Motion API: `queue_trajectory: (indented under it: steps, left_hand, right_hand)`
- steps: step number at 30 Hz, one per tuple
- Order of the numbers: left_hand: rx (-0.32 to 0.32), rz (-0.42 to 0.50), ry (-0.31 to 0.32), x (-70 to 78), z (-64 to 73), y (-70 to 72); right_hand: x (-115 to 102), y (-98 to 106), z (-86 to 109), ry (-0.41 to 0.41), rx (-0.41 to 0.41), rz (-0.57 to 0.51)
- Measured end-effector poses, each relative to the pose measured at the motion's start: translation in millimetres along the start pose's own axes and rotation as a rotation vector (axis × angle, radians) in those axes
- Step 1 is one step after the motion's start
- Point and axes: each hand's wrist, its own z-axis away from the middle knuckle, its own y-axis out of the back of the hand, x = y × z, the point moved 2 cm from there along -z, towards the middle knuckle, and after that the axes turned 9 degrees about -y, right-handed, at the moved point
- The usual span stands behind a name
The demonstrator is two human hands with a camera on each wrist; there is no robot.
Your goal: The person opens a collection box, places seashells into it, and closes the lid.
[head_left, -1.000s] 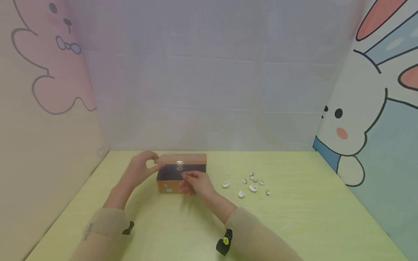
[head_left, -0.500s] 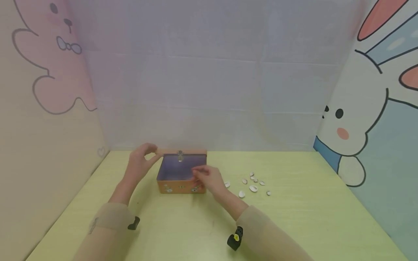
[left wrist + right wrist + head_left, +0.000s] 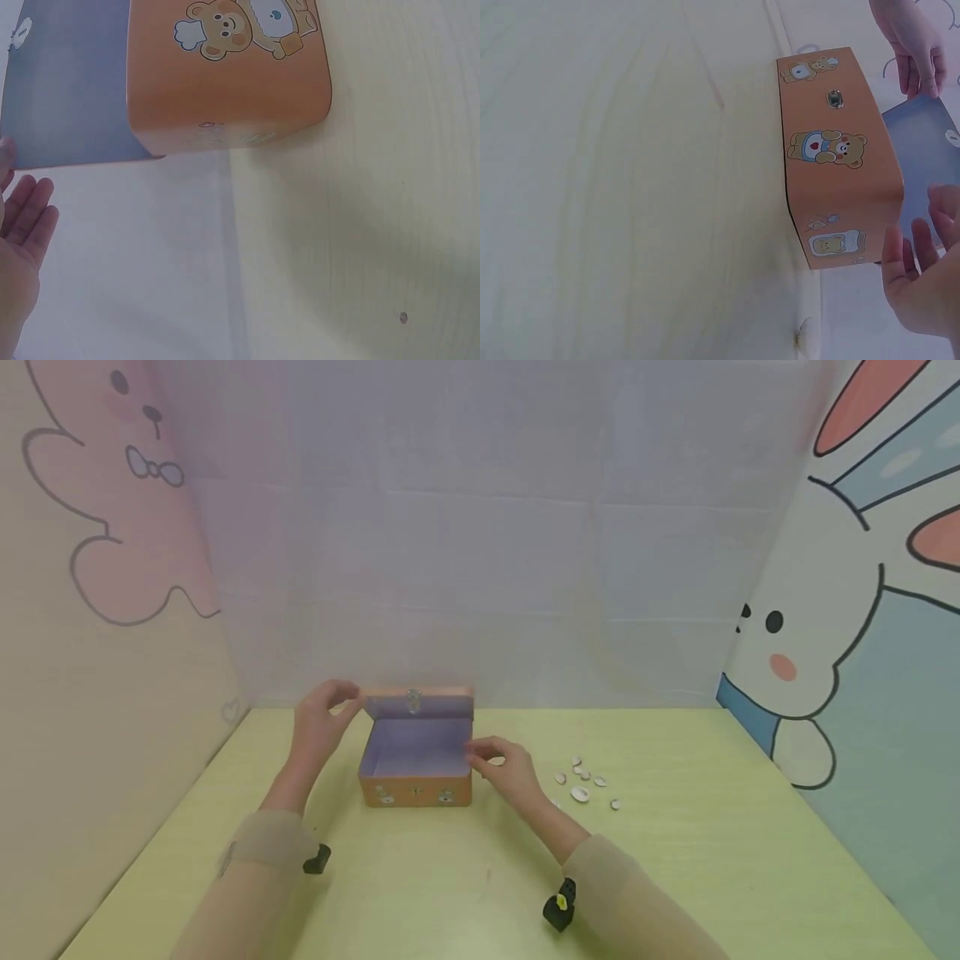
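An orange tin box (image 3: pixel 416 792) with printed bears stands on the table, its purple-blue inside facing up. Its hinged lid (image 3: pixel 442 692), with a metal latch (image 3: pixel 413 701), is tipped back and upright. My left hand (image 3: pixel 318 727) pinches the lid's left corner between thumb and fingertips; in the left wrist view its other fingers (image 3: pixel 30 210) stretch out behind. Beside the box's right rim hovers my right hand (image 3: pixel 513 772), fingers loosely bent and holding nothing. The right wrist view shows its thumb and fingers apart near the box's end.
Several small white seashells (image 3: pixel 580 794) lie scattered to the right of the box, one (image 3: pixel 808 337) close to my right hand. A pale wall (image 3: pixel 480 527) stands behind the table (image 3: pixel 675 860), with cartoon-printed walls on both sides.
The lid has swung up and back with my left hand, uncovering the box's inside. My right hand has moved from the box's front to its right side.
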Motion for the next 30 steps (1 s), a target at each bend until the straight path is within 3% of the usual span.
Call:
queue_trajectory:
  steps: [4, 10, 14, 19, 25, 30]
  left_hand:
    - [-0.002, 0.02, 0.04, -3.0, -4.2, -2.8]
    - [-0.007, 0.028, 0.089, -7.1, -9.7, -6.5]
    - [-0.012, 0.012, 0.108, -11.1, -13.0, -10.0]
    - [-0.02, 0.032, 0.12, -12.5, -16.6, -10.5]
    - [-0.036, 0.05, 0.168, -13.5, -20.9, -10.8]
    - [-0.068, 0.076, 0.166, -11.8, -23.4, -10.5]
  right_hand:
    - [7.2, 2.4, 1.4, -0.061, -0.009, 0.013]
    - [14.8, -3.8, 2.0, -0.198, -0.202, -0.117]
    - [15.1, -9.2, 2.5, -0.26, -0.296, -0.139]
    - [10.1, -11.3, 3.8, -0.293, -0.271, -0.126]
    - [5.8, -11.2, 6.1, -0.242, -0.251, -0.172]
    - [7.2, -11.6, 5.0, -0.226, -0.227, -0.188]
